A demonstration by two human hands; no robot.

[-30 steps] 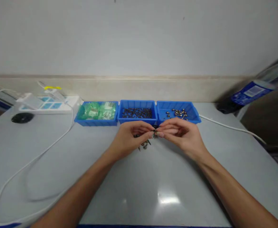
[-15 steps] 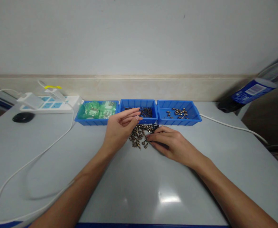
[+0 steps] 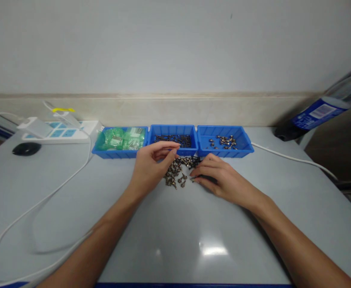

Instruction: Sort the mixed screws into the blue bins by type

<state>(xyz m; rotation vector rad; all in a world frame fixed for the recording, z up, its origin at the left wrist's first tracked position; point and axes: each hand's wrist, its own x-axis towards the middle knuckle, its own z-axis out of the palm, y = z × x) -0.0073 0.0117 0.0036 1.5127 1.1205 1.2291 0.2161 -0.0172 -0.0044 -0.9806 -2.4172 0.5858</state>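
A pile of small brassy metal screws [image 3: 172,174] lies on the table in front of the middle blue bin [image 3: 172,130]. My left hand [image 3: 153,162] is over the pile's left side, fingers and thumb tips brought together in a pinch beside the bin's front wall. Whatever sits between those tips is too small to make out. At the pile's right edge, my right hand [image 3: 220,176] has thumb and forefinger closed on a small screw [image 3: 192,178], mostly hidden by the fingers. A few dark screws [image 3: 195,161] lie just beyond that hand.
Dark screws [image 3: 185,141] fill part of the middle bin. The right bin [image 3: 247,148] contains short brassy screws; the left bin [image 3: 118,154] contains green plastic bags. Around them are a power strip [image 3: 85,136], a black mouse [image 3: 27,149], white cables [image 3: 48,198] and a leaning bottle [image 3: 313,116].
My left hand's fingers have come down and closed towards the thumb. My right hand has drawn slightly right, away from the pile, with a small screw at its fingertips.
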